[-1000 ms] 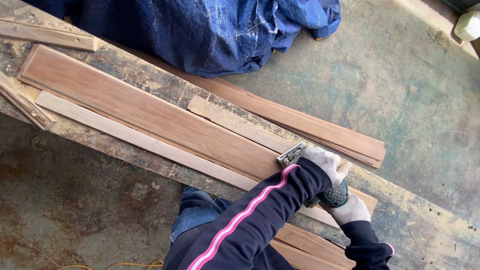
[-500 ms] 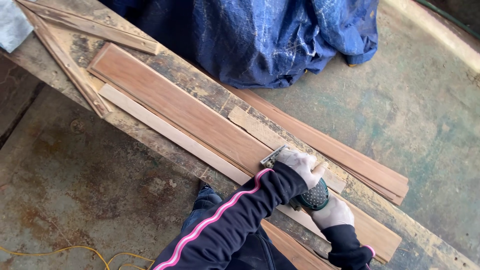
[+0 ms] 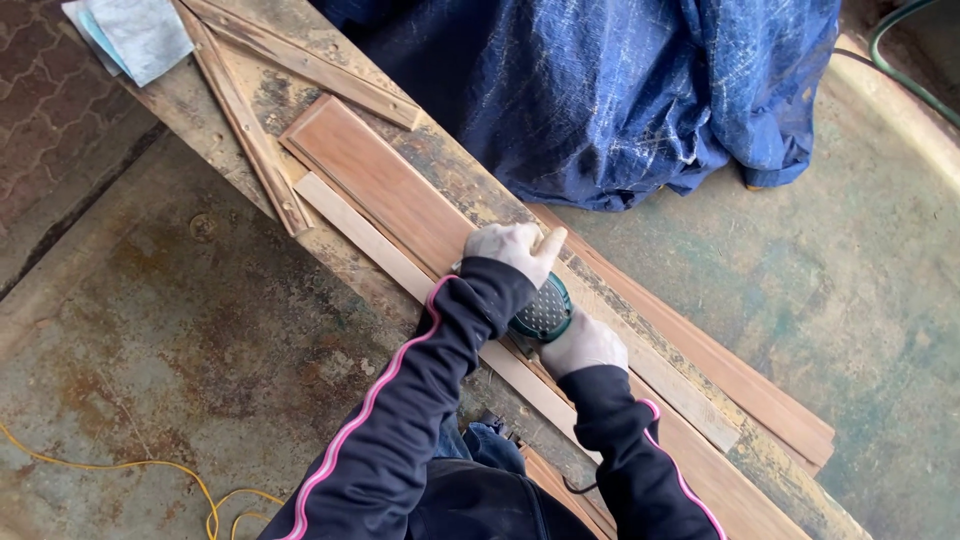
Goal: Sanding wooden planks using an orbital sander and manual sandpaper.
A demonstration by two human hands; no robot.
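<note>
Both hands and the green sander (image 3: 541,312) are sitting further up the brown board (image 3: 380,185) than a second ago. Left hand (image 3: 512,250), gloved, is curling over the sander's front, pressing it down. Right hand (image 3: 583,345), gloved, is clasping its rear. Board is lying on the worn bench (image 3: 210,110) beside a pale strip (image 3: 370,240); blue tarp (image 3: 620,90) behind.

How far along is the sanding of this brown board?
Done: cannot tell; the board shows no clear colour difference between worked and unworked surface. In hand: both gloved hands, left hand in front and right hand behind, press the green sander onto the board near its middle. Left: judging by the sander's position, probably the stretch running up to the board's far end, beside the pale strip.
</note>
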